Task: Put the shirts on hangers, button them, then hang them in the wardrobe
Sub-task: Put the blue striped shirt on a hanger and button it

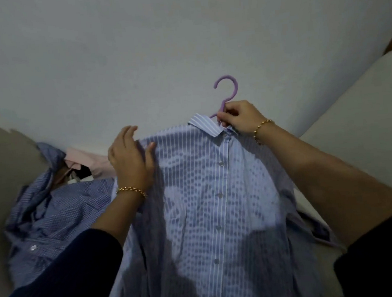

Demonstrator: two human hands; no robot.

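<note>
While the right hand (237, 118) pinched the neck of the purple hanger (229, 90) just under its hook, fingers curled tight round the stem at the collar (206, 124), the striped shirt (207, 207) hung from it in front of the person, against a pale wall (132, 46). The left hand (131, 159) lay on the shirt's shoulder with fingers loosely spread and the thumb touching the fabric; it gripped nothing that could be seen. Down the placket 5 or so buttons (220, 163) looked fastened, so the step in hand seemed to be settling the shirt squarely before carrying it to the wardrobe, which was out of view. The left hand would do best to smooth the shoulder out over the hanger's arm, so the cloth sat even on both sides, with the right holding the hook upright and free. Lifting by the hanger alone, not the cloth, would spare the collar. At the left, a checked shirt (60, 216) and a pink shirt (93, 163) lay heaped, apparently waiting.
</note>
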